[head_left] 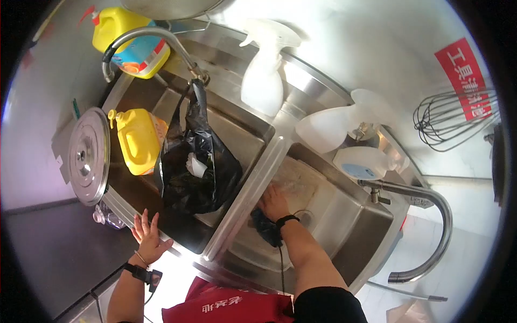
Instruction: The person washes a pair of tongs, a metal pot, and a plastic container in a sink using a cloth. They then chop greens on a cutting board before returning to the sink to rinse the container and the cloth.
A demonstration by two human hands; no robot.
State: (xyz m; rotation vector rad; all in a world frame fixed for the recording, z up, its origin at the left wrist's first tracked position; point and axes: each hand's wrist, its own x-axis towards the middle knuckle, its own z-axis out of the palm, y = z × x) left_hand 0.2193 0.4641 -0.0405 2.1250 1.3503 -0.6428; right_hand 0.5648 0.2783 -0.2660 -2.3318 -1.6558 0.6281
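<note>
Stainless steel sink (344, 226): the right hand (274, 202) presses flat, fingers open, on a dark cloth (265, 227) at the right basin's left wall. The left hand (148, 239) rests open on the near rim, near a black bag (196, 172).

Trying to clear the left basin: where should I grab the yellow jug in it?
Probably at the narrow shoulder below its cap, coming from above at that end. The yellow jug has its cap end free toward the round lid, while the black bag crowds its other flank.
</note>
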